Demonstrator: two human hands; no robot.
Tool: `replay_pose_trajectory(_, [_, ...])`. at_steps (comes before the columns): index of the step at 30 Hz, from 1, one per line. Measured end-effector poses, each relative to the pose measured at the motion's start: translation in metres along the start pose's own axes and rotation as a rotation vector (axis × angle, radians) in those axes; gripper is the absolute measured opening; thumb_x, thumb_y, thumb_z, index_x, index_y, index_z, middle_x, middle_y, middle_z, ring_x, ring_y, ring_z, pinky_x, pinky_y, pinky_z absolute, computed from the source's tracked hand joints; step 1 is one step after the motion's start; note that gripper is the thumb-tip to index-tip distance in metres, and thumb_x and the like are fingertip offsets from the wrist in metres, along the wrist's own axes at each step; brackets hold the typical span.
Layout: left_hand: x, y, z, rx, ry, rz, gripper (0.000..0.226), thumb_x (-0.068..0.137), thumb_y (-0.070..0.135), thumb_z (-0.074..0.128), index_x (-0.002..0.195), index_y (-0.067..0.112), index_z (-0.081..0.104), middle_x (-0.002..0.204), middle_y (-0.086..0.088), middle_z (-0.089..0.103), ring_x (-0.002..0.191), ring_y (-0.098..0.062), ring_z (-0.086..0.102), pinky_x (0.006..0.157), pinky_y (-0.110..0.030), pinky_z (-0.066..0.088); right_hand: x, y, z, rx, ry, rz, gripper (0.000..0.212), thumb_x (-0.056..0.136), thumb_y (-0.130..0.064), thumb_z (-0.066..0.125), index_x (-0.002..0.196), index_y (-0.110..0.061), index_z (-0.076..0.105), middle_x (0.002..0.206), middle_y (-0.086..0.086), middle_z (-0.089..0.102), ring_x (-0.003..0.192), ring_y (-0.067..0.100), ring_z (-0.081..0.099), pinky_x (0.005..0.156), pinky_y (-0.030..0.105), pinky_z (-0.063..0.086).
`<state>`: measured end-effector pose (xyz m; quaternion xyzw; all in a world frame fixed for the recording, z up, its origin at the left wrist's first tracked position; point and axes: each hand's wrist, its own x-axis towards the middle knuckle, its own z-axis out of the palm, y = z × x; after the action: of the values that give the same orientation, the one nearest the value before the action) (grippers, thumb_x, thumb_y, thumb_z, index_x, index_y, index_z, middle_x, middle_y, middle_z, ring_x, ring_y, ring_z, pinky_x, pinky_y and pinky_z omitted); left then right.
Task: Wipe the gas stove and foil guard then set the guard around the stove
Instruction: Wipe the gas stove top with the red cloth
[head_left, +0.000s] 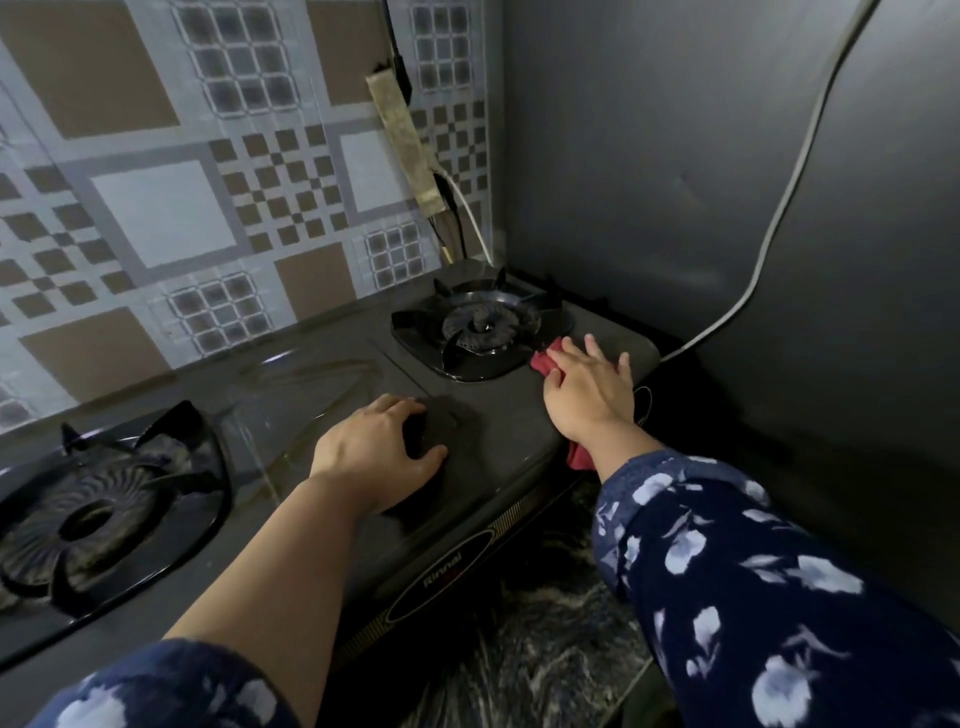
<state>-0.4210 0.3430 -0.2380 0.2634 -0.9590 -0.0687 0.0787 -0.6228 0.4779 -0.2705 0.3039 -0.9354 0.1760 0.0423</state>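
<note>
A dark two-burner gas stove (322, 384) fills the middle of the view, with one burner (478, 325) at the far right and the other burner (98, 509) at the near left. My right hand (587, 389) presses flat, fingers spread, on a red cloth (543, 361) at the stove's right end, just in front of the far burner. Part of the cloth hangs over the stove's edge under my wrist. My left hand (374, 447) rests on the stove top between the burners and holds nothing. A shiny patterned panel (156, 208), which may be the foil guard, stands behind the stove.
A grey wall (675, 182) closes in the right side, and a pale cable (779, 223) runs down it to the stove's back corner. A taped-over strip with wires (405, 140) hangs at the corner. Dark marbled counter (545, 649) shows in front of the stove.
</note>
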Motion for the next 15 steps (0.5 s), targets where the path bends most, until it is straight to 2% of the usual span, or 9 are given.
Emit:
replay_pose_trajectory(4, [-0.001,0.001,0.002,-0.006,0.023,-0.004,0.062,0.081,0.061,0.050,0.136,0.032,0.043,0.138,0.013,0.046,0.125,-0.012,0.048,0.096,-0.029,0.043,0.021,0.006,-0.005,-0.079,-0.092,0.074,0.054,0.095,-0.029,0.025,0.149,-0.022,0.027,0.160,-0.005,0.015,0.149,0.018,0.004,0.118,0.054,0.002])
replay_pose_trajectory(10, [0.001,-0.005,0.004,-0.027,0.019,-0.016,0.064,0.079,0.064,0.050,0.135,0.036,0.042,0.138,0.018,0.045,0.124,-0.010,0.048,0.095,-0.028,0.044,0.060,0.029,-0.014,-0.125,-0.157,0.091,0.055,0.098,-0.027,0.022,0.152,-0.018,0.017,0.162,-0.007,0.006,0.149,0.019,0.003,0.118,0.053,0.004])
replay_pose_trajectory(15, [0.000,-0.004,0.006,-0.041,0.020,-0.010,0.064,0.080,0.062,0.050,0.138,0.035,0.041,0.142,0.017,0.043,0.127,-0.010,0.046,0.098,-0.027,0.042,0.062,0.035,-0.011,-0.109,-0.157,0.021,0.052,0.098,-0.025,0.024,0.150,-0.018,0.020,0.161,-0.006,0.013,0.148,0.017,0.009,0.119,0.047,0.007])
